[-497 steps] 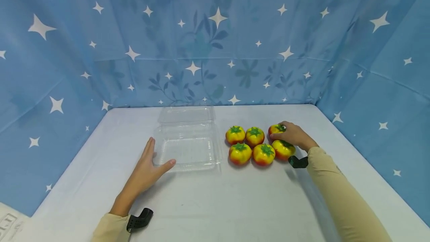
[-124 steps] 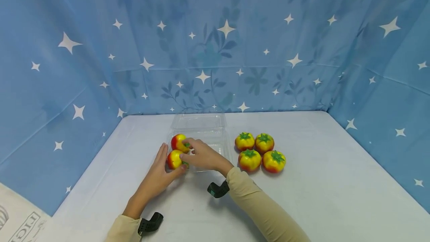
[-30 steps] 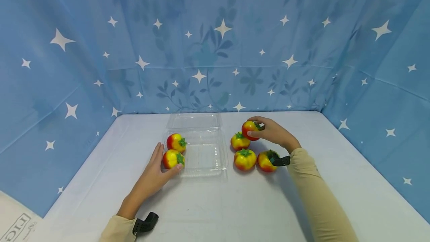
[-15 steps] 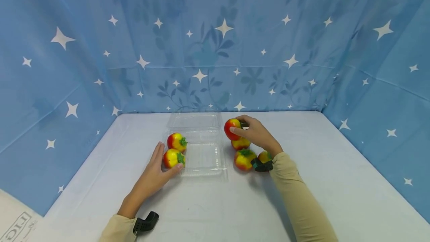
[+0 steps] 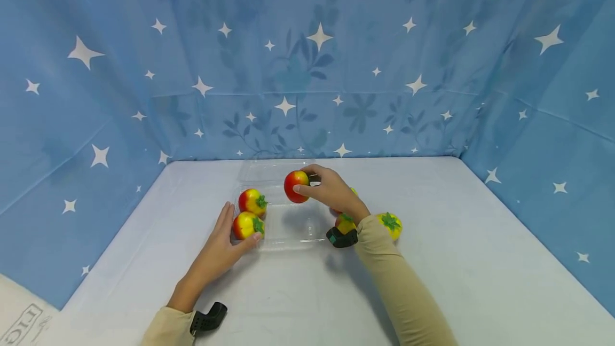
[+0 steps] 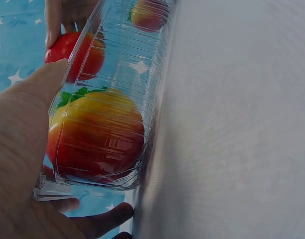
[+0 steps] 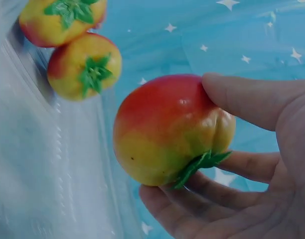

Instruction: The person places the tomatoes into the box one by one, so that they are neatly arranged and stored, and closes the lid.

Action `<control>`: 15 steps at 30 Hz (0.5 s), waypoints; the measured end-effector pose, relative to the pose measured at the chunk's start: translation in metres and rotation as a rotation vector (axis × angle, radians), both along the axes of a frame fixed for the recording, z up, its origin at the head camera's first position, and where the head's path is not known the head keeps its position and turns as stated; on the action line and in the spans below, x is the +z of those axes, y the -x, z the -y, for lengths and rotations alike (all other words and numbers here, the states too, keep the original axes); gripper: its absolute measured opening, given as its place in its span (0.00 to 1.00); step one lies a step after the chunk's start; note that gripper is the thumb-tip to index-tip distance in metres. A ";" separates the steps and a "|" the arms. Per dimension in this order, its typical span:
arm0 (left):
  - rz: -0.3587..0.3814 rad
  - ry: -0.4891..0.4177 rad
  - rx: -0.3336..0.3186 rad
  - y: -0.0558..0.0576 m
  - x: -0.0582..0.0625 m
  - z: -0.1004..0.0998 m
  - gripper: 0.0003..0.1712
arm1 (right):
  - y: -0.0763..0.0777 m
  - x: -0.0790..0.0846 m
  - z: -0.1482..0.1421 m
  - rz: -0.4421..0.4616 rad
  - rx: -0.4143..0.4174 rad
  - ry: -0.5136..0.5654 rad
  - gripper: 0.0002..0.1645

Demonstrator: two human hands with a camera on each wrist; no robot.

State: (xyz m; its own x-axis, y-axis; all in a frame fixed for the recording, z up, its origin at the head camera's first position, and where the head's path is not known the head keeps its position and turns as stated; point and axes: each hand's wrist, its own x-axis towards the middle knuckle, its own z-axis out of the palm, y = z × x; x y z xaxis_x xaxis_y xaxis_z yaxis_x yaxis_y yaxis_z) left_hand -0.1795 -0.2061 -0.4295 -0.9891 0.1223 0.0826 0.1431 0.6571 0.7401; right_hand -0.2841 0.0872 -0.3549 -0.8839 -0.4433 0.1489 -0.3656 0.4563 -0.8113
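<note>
Blue star-printed cloth (image 5: 307, 63) backs a white table (image 5: 269, 298); toward its far edge lies a clear box (image 5: 288, 228), two fruits (image 5: 252, 202) along its left side. Above it, the right hand (image 5: 332, 191) pinches a red-yellow fruit (image 5: 293, 187). The left hand (image 5: 218, 250), fingers straight, thumb spread, rests about the box's near left corner. Three more fruits (image 5: 391, 225) sit right of it.

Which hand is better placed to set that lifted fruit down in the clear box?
Probably the right hand: it holds the fruit above the right part of the box. The left hand is at the near left corner, beside two fruits inside, and grips none.
</note>
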 end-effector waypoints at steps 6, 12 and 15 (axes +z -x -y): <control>0.007 0.008 0.001 0.001 0.001 -0.002 0.68 | -0.001 -0.010 0.025 0.001 -0.002 0.050 0.31; 0.003 0.012 0.003 0.001 0.001 -0.002 0.68 | -0.001 -0.020 0.045 -0.007 -0.018 0.033 0.30; 0.001 0.001 0.004 0.001 0.000 -0.003 0.68 | 0.000 -0.025 0.053 -0.010 -0.018 0.000 0.30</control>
State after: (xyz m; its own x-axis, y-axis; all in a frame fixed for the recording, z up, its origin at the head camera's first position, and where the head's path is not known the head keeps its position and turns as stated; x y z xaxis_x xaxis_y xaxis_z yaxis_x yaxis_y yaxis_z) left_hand -0.1802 -0.2033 -0.4296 -0.9897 0.1183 0.0810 0.1393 0.6581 0.7399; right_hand -0.2841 0.0346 -0.3799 -0.8904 -0.4270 0.1573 -0.3649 0.4634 -0.8075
